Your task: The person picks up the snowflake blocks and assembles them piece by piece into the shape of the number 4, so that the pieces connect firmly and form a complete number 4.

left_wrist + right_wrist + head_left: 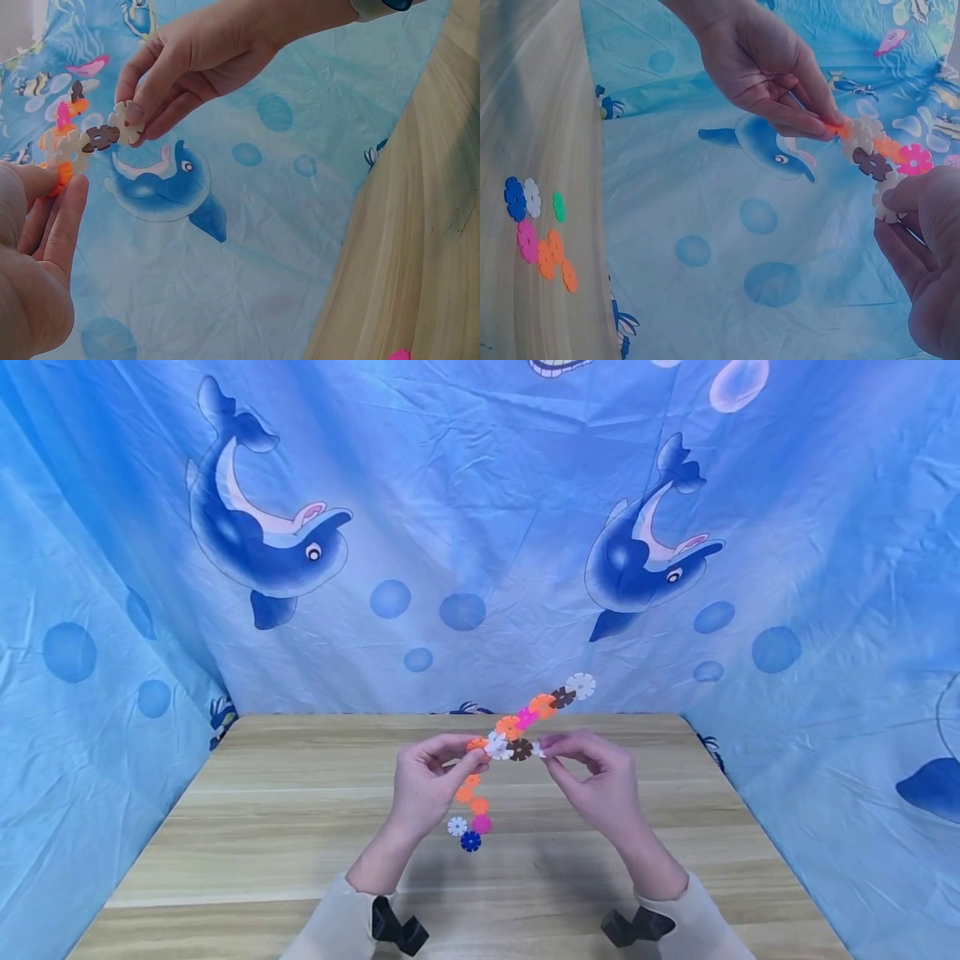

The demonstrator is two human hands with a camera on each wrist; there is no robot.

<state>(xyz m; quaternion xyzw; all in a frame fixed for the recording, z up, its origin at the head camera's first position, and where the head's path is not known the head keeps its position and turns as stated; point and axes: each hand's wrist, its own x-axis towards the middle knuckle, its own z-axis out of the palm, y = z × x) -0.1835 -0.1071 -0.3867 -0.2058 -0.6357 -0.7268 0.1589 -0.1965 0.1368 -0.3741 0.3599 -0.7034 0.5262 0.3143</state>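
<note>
Both hands hold a chain of slotted plastic snowflake discs up above the table. My left hand (pixel 433 785) pinches an orange disc (pixel 477 744) at the chain's near end, beside a white disc (pixel 495 746). From there a short branch runs right through a brown disc (pixel 521 750) to another white disc (pixel 887 196). Thumb and fingers of my right hand (pixel 596 777) pinch that end white disc. A longer branch slants up and away, with a pink disc (pixel 527 718), a second brown disc (pixel 562 697) and a white disc (pixel 581 686) at its tip.
Loose discs lie on the wooden table (pixel 262 827) below the hands: several orange discs (pixel 478 807), a pink one (pixel 482 824), a white one (pixel 457 827), a blue one (pixel 470 842) and a green one (pixel 559 206). Blue dolphin-printed cloth (pixel 465 543) hangs behind and at both sides.
</note>
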